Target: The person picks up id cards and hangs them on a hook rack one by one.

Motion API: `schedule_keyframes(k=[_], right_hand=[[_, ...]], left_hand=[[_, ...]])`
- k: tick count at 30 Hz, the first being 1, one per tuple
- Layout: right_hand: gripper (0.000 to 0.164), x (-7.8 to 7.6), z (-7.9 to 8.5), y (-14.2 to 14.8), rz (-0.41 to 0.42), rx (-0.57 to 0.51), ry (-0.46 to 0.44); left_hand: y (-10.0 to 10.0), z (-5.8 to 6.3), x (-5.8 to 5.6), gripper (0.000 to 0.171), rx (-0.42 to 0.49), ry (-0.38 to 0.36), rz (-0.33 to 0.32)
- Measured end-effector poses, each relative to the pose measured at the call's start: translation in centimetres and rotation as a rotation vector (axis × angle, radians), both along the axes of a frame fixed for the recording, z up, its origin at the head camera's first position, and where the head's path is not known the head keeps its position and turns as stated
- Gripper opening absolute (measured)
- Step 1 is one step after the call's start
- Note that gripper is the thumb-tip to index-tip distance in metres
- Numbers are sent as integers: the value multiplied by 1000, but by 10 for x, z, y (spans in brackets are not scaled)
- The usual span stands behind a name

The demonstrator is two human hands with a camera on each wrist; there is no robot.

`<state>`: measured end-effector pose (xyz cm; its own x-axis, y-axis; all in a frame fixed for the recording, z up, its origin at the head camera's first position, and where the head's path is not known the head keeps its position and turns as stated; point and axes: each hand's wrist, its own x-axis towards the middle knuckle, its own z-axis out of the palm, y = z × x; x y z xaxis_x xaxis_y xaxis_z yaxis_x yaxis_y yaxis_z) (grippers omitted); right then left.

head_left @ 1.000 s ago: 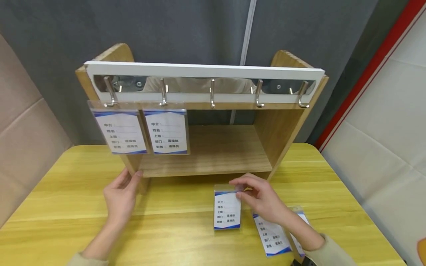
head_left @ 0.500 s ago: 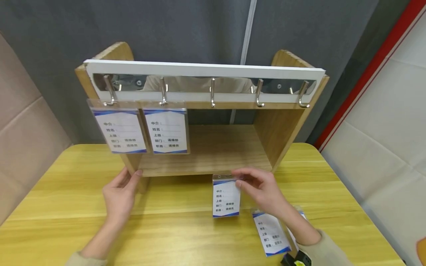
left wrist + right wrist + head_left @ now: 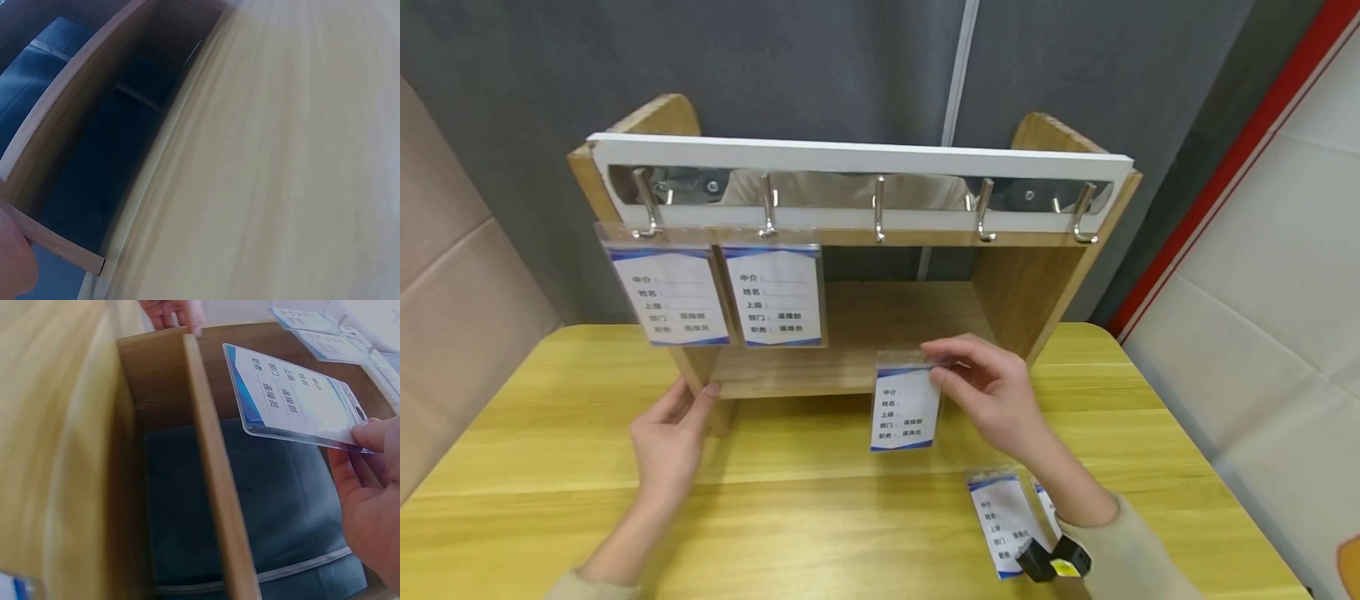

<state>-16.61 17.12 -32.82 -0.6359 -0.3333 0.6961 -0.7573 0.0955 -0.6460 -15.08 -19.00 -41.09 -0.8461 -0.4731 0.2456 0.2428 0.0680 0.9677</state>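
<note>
Beneath the middle hook [image 3: 879,208], in front of the lower shelf [image 3: 790,375], the badge [image 3: 904,408] is held off the bench [image 3: 820,533] and well apart from the hook. The right hand [image 3: 996,392] pinches it by the top right corner, between thumb and fingers, while the left hand [image 3: 668,437] grips the foot of the wooden rack [image 3: 1022,292] at its left side. Gripping the corner seems sound, since it leaves most of the top edge free; the slot [image 3: 361,413] is just beside the thumb, so that thumb is best kept from covering it. One corner alone may let the badge swivel, so a firm, level pinch should help. The left hand's hold should keep the rack from sliding. Care is wise near the two hung badges [image 3: 673,296], and the forearm should stay high over the loose badges [image 3: 1003,521].
</note>
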Motion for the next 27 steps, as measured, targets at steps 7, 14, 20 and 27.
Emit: schedule_keyframes(k=[7, 14, 20, 27], right_hand=[[38, 0, 11, -1, -39, -41, -2], [36, -3, 18, -4, -45, -61, 0], [35, -5, 24, -7, -27, -85, 33], [35, -5, 33, -13, -37, -79, 51]], left_hand=[[1, 0, 0, 40, 13, 21, 2], [2, 0, -1, 39, 17, 38, 6], [2, 0, -1, 39, 18, 37, 6], [2, 0, 0, 39, 26, 27, 7]])
